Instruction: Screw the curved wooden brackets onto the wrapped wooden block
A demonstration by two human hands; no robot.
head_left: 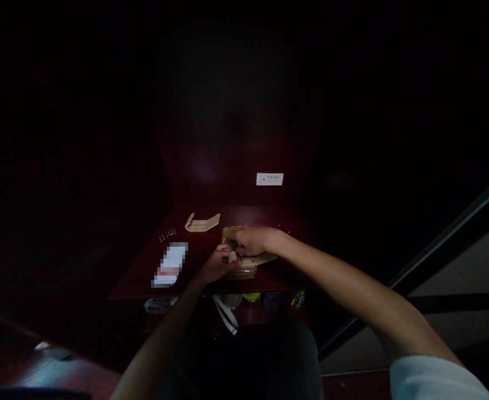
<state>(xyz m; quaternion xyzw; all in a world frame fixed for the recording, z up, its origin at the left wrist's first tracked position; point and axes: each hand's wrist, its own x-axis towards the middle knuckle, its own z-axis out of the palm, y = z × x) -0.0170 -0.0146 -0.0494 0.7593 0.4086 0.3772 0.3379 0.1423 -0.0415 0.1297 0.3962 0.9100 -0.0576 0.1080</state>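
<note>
Right now, your left grip [214, 268] is closing its thumb and fingers around the left end of a pale wooden piece [257, 260]. Your right grip [252, 240] is curling just above and beyond that same end; its fingers are hiding one another, so you cannot tell whether it is clasping something or only pressing. A small dark shape is showing between the two, too dim to name.

From your left grip, the wooden piece is extending rightward, its long axis running roughly side to side and its free end angling slightly away from you, below your right wrist. Your left hand is the nearer one to the held end, while the right is sitting over it from the far side. Your left forearm is rising from the lower left, and your right one is slanting in from the lower right, wrist bent and knuckles up.

Beneath the wood, a brown wrapped block [247, 273] is resting on the dark red surface [140, 278]. Farther out to the left, a bent wooden piece [202, 224] is lying beyond your hands, a row of small metal pins [167, 235] is sitting beside it, and a pixelated pale rectangle [171, 265] is lying nearer to you.
</note>
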